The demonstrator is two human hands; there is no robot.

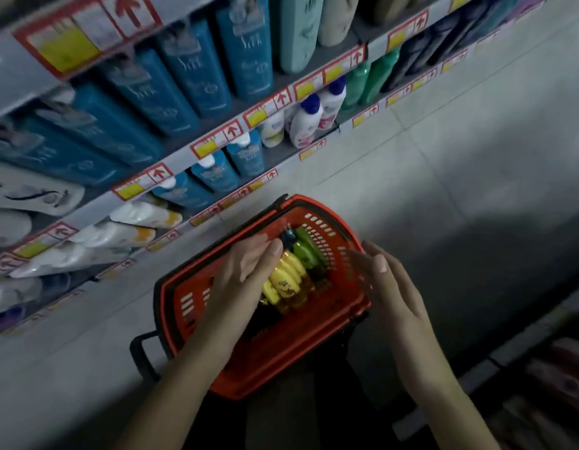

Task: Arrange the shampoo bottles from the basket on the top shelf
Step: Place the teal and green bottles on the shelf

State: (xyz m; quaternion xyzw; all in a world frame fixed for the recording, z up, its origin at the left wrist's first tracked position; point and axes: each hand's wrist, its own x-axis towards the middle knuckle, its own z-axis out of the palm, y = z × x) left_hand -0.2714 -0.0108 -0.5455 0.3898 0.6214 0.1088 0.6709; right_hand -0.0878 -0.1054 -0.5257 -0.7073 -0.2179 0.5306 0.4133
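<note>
A red plastic basket (317,358) stands on the floor below me. Inside lie several small bottles: yellow ones (286,280) in the middle, green ones (306,251) beyond them, and a dark blue one (288,235) at the far end. My left hand (246,267) hovers flat over the basket's left half, fingers together and extended, holding nothing. My right hand (382,280) is open above the basket's right rim, fingers spread and empty. Shelves (171,160) on the left hold rows of tall teal shampoo bottles (184,76).
White bottles with blue caps (306,123) and green bottles (371,77) fill lower shelves. Red and yellow price tags (213,142) line the shelf edges. Grey tiled floor (460,177) stretches right. The basket's black handle (142,355) sticks out left. Another shelf edge (548,368) sits lower right.
</note>
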